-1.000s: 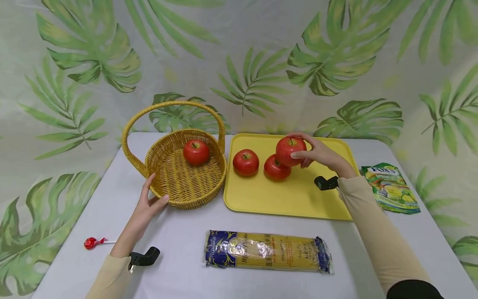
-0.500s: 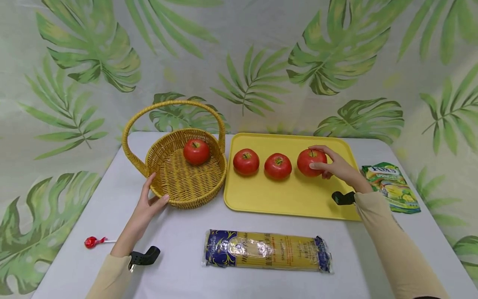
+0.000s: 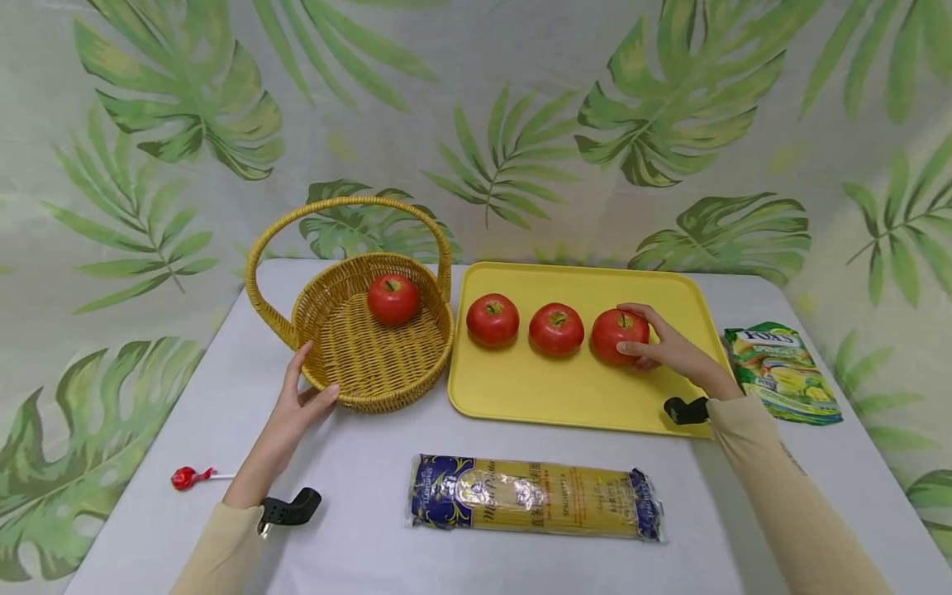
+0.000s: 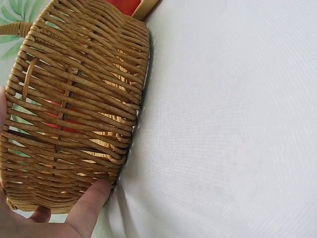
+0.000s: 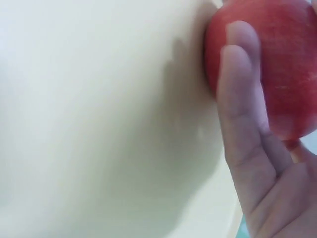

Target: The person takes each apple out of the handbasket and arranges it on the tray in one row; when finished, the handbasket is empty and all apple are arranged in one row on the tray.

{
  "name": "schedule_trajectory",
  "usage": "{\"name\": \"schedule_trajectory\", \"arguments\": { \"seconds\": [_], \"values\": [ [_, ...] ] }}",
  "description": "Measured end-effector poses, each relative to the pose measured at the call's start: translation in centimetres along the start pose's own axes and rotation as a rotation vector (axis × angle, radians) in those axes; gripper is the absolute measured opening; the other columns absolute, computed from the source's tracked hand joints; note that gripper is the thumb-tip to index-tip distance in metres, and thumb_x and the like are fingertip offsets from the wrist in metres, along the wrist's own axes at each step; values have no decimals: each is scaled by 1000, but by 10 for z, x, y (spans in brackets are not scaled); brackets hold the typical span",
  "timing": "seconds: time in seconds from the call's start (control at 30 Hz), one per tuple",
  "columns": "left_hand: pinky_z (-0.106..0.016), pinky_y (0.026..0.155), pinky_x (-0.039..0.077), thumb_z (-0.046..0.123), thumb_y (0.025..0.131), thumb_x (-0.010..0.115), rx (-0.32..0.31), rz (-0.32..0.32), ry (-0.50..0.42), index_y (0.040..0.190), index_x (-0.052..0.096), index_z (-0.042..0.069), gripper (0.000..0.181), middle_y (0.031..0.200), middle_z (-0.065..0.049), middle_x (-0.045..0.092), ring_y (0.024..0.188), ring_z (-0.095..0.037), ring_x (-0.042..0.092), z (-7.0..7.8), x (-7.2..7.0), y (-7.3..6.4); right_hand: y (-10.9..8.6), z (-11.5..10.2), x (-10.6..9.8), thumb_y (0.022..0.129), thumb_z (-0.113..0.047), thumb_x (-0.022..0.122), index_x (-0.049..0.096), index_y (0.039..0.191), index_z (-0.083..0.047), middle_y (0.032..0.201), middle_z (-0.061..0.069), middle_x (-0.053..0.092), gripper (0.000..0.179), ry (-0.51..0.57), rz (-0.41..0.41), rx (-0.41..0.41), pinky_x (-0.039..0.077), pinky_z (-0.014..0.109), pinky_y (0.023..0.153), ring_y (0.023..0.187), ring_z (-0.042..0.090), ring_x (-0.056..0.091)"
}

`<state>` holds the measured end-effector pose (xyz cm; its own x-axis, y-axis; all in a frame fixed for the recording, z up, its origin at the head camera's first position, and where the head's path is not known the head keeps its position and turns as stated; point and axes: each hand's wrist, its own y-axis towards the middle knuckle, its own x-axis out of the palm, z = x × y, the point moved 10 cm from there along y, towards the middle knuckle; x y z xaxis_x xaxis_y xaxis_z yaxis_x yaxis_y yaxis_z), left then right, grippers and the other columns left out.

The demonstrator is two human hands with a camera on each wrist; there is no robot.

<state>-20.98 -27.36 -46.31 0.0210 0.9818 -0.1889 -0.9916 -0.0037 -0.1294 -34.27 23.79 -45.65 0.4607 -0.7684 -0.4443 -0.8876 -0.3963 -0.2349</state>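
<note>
In the head view my right hand (image 3: 669,347) holds a red apple (image 3: 613,335) at the right end of a row of 3 apples on the yellow tray (image 3: 565,405). The right wrist view shows fingers (image 5: 242,99) lying along that apple's side, close to the tray surface. A second apple (image 3: 556,330) is just left of it, and a third apple (image 3: 492,321) lies further left. My left hand (image 3: 293,413) touches the near left side of the wicker basket (image 3: 372,401), fingers spread and a fingertip against the weave. Inside the basket is another apple (image 3: 393,299).
A spaghetti packet (image 3: 535,497) lies across the table in front of the tray. The green candy bag (image 3: 783,373) is right of the tray, and a red lollipop (image 3: 184,478) lies left of my left forearm. The basket's tall handle (image 3: 349,201) arches upward.
My right hand has carried its apple rightward from over the middle apple and lowered it onto the tray beside it. The left hand stays at the basket.
</note>
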Motion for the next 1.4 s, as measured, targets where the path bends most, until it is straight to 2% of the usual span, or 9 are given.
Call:
{"name": "schedule_trajectory", "arguments": {
  "seconds": [0.23,0.43,0.57,0.7,0.87,1.03,1.17,1.27,1.4],
  "values": [
    [-61,107,19,18,97,56,3,11,5,154,-1,32,81,157,-6,-14,137,-49,12,0,-2,-1,-2,-10,0,94,-27,62,18,151,-16,144,26,26,73,-42,-33,-17,56,39,70,76,36,64],
    [-61,107,18,17,97,56,0,11,0,154,-1,33,81,157,-6,-15,138,-49,11,2,-1,-2,-1,-33,-5,93,-32,64,26,149,-15,148,21,28,70,-151,29,-95,56,38,61,65,37,63],
    [-61,107,18,19,97,57,-4,13,4,154,-1,33,82,157,-6,-14,138,-49,11,1,-1,-3,-2,-61,3,94,-30,62,34,146,-11,146,18,32,62,-183,75,-189,55,36,61,66,33,63],
    [-61,107,19,20,97,57,-4,15,8,154,-1,31,82,157,-6,-14,137,-49,12,-1,-1,-2,1,-95,26,96,-19,60,40,142,-7,143,15,39,52,-133,79,-305,55,35,66,76,35,63],
    [-59,107,20,19,97,57,11,13,1,154,0,32,82,157,-6,-14,137,-49,12,-1,-1,0,13,-135,66,95,-11,61,44,139,-9,136,12,48,47,-61,17,-379,55,37,69,81,39,62],
    [-59,107,21,20,97,58,12,18,0,154,1,33,82,157,-5,-14,137,-49,13,0,0,1,29,-167,112,94,-12,62,48,136,-4,132,17,51,44,-59,-61,-457,51,32,66,76,28,61],
    [-58,107,22,20,96,58,12,17,-6,154,1,34,82,157,-5,-15,137,-48,14,-1,1,1,41,-188,143,94,-14,62,49,135,-5,133,16,51,44,-60,-110,-516,53,38,66,77,21,62],
    [-57,107,22,20,96,58,13,19,-7,154,1,34,82,157,-5,-15,137,-48,13,-1,0,0,50,-202,161,95,-15,62,49,136,-7,132,16,51,45,-53,-131,-542,53,43,64,70,21,61],
    [-57,108,21,20,96,58,11,21,-11,153,0,35,83,157,-5,-15,138,-48,13,0,0,-1,64,-217,179,95,-14,61,47,137,-9,131,13,50,45,-6,-155,-532,51,38,59,61,23,57]
  ]
}}
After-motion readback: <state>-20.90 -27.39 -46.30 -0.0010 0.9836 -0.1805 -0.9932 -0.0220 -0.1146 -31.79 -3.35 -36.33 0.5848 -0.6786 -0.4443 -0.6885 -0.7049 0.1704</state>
